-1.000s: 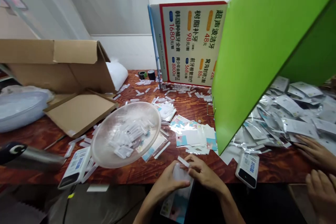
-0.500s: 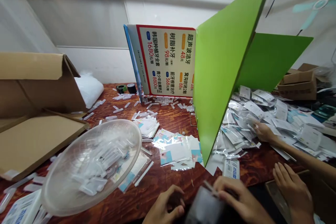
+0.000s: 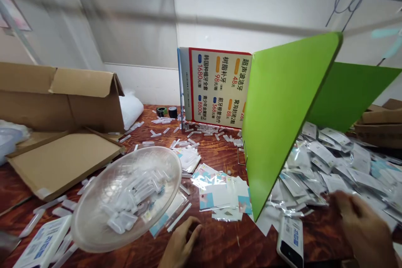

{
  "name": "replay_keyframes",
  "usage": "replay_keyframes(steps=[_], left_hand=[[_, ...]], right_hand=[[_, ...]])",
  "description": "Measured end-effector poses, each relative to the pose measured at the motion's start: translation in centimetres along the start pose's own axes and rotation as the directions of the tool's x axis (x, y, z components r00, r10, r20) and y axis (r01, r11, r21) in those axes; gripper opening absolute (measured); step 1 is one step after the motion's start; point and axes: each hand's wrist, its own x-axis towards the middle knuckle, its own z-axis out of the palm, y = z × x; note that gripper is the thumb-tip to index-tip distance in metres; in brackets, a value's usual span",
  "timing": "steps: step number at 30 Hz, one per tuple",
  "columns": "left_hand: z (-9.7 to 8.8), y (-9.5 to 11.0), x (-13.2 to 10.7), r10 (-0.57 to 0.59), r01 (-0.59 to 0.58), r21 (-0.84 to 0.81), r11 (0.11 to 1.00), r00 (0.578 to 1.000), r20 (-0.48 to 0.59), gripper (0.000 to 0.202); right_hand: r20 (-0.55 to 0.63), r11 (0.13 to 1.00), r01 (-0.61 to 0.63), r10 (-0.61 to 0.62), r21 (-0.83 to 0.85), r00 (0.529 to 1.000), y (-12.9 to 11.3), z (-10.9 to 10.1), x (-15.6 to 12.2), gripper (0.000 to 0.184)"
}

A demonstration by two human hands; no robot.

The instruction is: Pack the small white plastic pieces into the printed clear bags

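Note:
My left hand (image 3: 181,243) is at the front of the table, its fingers loosely bent and parted from the thumb, with nothing visible between them. It is just right of the clear oval basket (image 3: 79,234), which holds small translucent plastic tubes (image 3: 138,194). At the right, what looks like my right hand (image 3: 362,226) is smeared by motion near a pile of clear-bagged cards (image 3: 320,161); whether it holds anything is not visible. A phone (image 3: 291,240) with a printed label lies left of it. Printed cards (image 3: 216,194) are spread beyond my left hand.
A tall green board (image 3: 282,109) divides the tabletop, joined to a printed price panel (image 3: 216,88). Cardboard boxes (image 3: 88,104) stand at left. A white labelled case (image 3: 44,240) lies at front left. Tape rolls (image 3: 166,112) and loose tubes are scattered behind.
The clear bag in my right hand is no longer seen between my hands. My left hand has moved slightly left, and the co-worker's arm over the pile has gone from view. The camera has turned left.

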Motion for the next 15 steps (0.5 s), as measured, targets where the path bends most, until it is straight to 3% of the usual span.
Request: replay_keyframes(steps=[1,2,3,4,6,7,8,9,10,11,12,15], left_hand=[[0.3,-0.9,0.0,0.008,-0.008,0.009,1.0,0.999,-0.049,0.04],[0.6,-1.7,0.0,0.021,-0.019,0.025,1.0,0.995,-0.102,0.041],[1.0,-2.4,0.0,0.041,-0.033,0.052,0.998,0.987,-0.152,0.041],[1.4,-3.0,0.0,0.067,-0.051,0.085,0.995,0.979,-0.191,0.041],[2.0,-3.8,0.1,0.126,-0.09,0.16,0.983,0.966,-0.226,0.042],[2.2,-4.0,0.2,0.157,-0.112,0.198,0.974,0.961,-0.228,0.041],[2.3,-4.3,0.2,0.188,-0.135,0.231,0.963,0.956,-0.225,0.039],[2.4,-4.5,0.3,0.216,-0.155,0.259,0.953,0.95,-0.224,0.037],[2.5,-4.8,0.3,0.24,-0.171,0.283,0.944,0.944,-0.228,0.036],[2.6,-5.1,0.4,0.264,-0.188,0.308,0.933,0.938,-0.227,0.034],[2.8,-5.5,0.5,0.288,-0.205,0.335,0.92,0.932,-0.22,0.032],[3.5,-7.1,1.0,0.342,-0.236,0.437,0.868,0.922,-0.18,0.029]], right_hand=[[0.142,0.991,0.031,-0.049,0.132,0.989,-1.0,0.5,-1.8,0.038],[0.294,0.951,0.118,-0.204,0.286,0.934,-2.5,1.2,-3.7,0.038],[0.46,0.892,0.177,-0.374,0.416,0.806,-4.6,2.2,-5.3,0.037],[0.566,0.826,0.206,-0.518,0.524,0.641,-7.1,3.6,-6.7,0.034],[0.651,0.735,0.209,-0.672,0.645,0.354,-12.6,7.5,-7.7,0.029],[0.655,0.716,0.218,-0.696,0.663,0.296,-15.2,10.0,-7.2,0.027],[0.654,0.72,0.244,-0.693,0.65,0.305,-17.5,12.7,-6.2,0.026],[0.652,0.756,0.287,-0.653,0.588,0.384,-19.3,15.6,-4.6,0.025],[0.654,0.836,0.312,-0.548,0.451,0.521,-20.6,18.4,-2.6,0.024],[0.625,0.93,0.275,-0.368,0.245,0.689,-21.5,21.1,-0.4,0.023],[0.577,0.966,0.223,-0.256,0.129,0.775,-21.9,23.5,1.8,0.025],[0.426,0.993,0.077,-0.034,-0.085,0.904,-22.0,29.1,7.7,0.038]])
